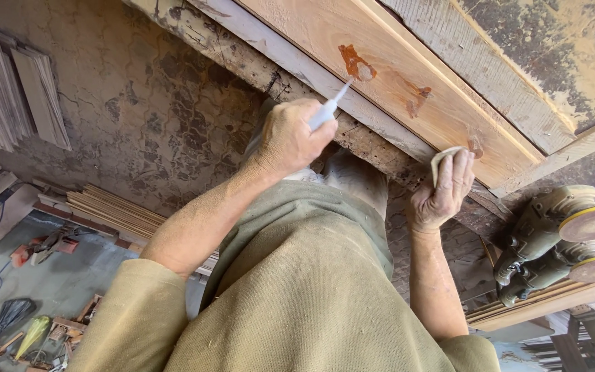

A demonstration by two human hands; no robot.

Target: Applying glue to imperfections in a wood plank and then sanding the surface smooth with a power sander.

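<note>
The person's left hand [290, 141] is closed in a fist around a small white tube [326, 110], fingers pressed together about its body, with the thin nozzle pointing toward two o'clock at a reddish-brown patch [356, 65] on the pale wooden board [394, 83]. The nozzle tip sits just short of that patch. At four o'clock from the tube, the right hand [442, 193] rests against the board's lower edge, its fingers together and curled over a small folded piece of what looks like sandpaper [442, 160], though the view is too tight to be sure. A second reddish patch [418, 100] lies on the board between the two hands. At three o'clock from the right hand, two green disc sanders [552, 244] with yellow-rimmed pads lie on the bench. At nine o'clock from the left hand, thin wood slats [115, 210] are stacked on the floor.
</note>
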